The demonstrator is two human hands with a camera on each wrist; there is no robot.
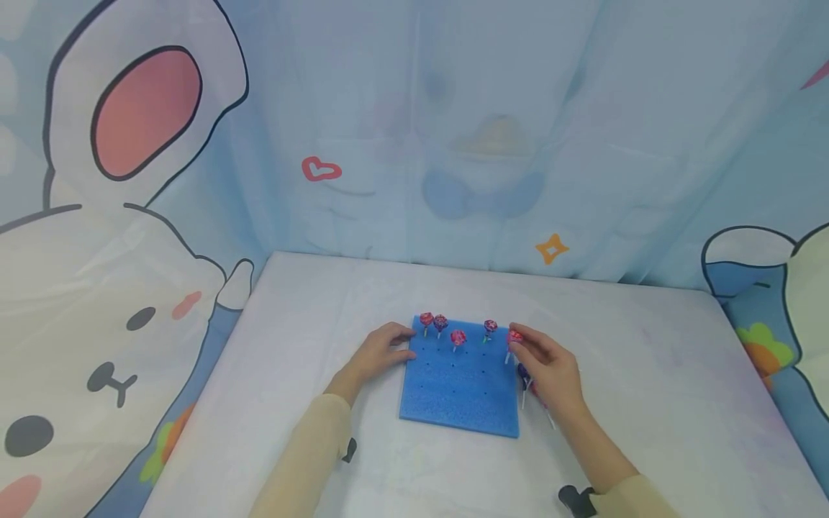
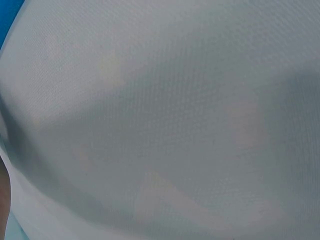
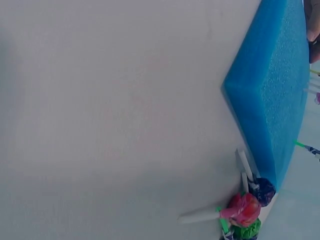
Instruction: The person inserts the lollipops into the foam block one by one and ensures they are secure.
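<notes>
Four lollipops (image 1: pixel 458 337) are standing in the far part of the foam (image 1: pixel 450 403) on the desk (image 1: pixel 376 475). The right hand (image 1: pixel 553 370) is pinching a fifth lollipop (image 1: pixel 514 337) by its head, the grip closed down to that width. What seems to be counting most is its line: the stick (image 1: pixel 508 357) is pointing steeply down from the grip toward the foam's right edge; whether its tip is touching, I cannot tell. The left hand (image 1: pixel 378 352), farther off, is touching the opposite edge with loosely spread fingers. Loose lollipops (image 1: pixel 523 373) are lying just beside the right edge.
</notes>
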